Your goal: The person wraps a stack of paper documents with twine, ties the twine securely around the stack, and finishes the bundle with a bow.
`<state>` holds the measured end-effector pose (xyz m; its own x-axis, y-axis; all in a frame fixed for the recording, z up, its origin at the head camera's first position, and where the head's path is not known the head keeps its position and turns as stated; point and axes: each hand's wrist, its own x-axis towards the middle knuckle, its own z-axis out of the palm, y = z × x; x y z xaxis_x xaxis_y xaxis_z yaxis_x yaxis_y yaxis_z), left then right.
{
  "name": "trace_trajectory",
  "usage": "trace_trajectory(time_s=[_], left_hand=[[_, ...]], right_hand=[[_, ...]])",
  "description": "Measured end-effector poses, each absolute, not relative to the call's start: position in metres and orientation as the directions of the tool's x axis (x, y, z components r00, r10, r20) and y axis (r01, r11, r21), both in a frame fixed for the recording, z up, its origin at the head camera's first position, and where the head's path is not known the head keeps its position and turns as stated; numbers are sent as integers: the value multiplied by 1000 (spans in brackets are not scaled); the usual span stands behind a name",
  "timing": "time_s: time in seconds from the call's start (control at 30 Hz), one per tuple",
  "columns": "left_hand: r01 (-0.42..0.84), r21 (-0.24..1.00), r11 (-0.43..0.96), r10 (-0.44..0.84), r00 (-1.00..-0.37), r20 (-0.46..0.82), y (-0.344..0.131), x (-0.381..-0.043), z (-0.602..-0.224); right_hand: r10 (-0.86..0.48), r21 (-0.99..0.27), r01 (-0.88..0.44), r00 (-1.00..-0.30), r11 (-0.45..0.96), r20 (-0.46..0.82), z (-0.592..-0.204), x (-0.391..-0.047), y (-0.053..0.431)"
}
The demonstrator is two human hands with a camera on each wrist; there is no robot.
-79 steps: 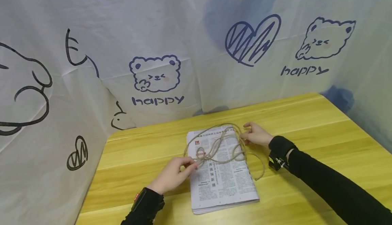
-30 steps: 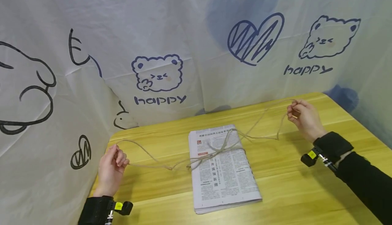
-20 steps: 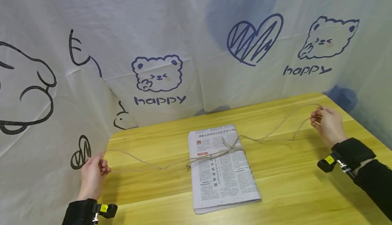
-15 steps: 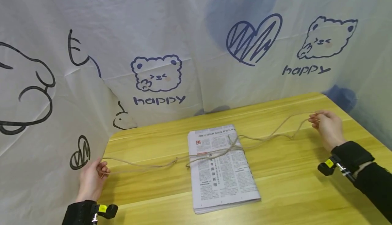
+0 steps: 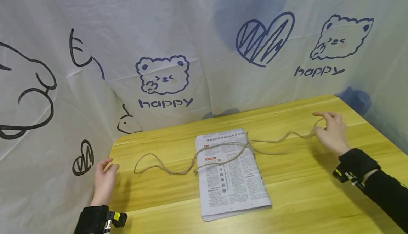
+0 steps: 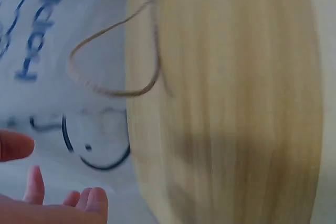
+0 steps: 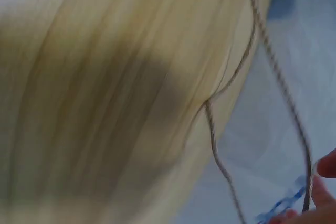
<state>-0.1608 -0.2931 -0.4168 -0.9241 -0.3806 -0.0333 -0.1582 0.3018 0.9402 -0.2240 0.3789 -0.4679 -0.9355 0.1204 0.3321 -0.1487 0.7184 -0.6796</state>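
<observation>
Left hand (image 5: 106,181), lower left of head frame: fingers spread, holding nothing. Right hand (image 5: 333,133), right of frame: thumb and index apart, rope (image 5: 247,145) running up to them; can't tell if they touch it. Rope's other end: loose bend on the tabletop (image 5: 159,191), left of centre, near the left hand but apart. Between hands, rope lies across the upper half of the folded newspaper stack (image 5: 236,188), lower centre, strands crossing by its right edge. Black cuffs (image 5: 359,164) on both wrists. Behind: pale cloth (image 5: 216,81) with bear and heart drawings.
</observation>
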Motion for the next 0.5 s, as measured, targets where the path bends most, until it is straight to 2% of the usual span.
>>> trace_trajectory(time_s=[0.1,0.2,0.33,0.43,0.5], left_hand=[[-14,824,566,-189,-975,114,-265,-164,-421],[181,674,716,38,-975,221,-232,-173,-428],[359,460,812,250,-927,280,-186,-184,-435],[414,287,864,324,-893,314,-155,-190,-440],[427,241,872,350,-886,304,-137,-194,-442]], right_hand=[[70,-588,-216,-903,780,424,-447,-212,341],[3,-478,-228,-901,848,435,-426,-204,303],[-84,-371,-233,-923,899,376,-422,-205,270],[-165,-328,-287,-922,900,351,-430,-205,253],[-231,-311,-342,-911,887,343,-436,-205,244]])
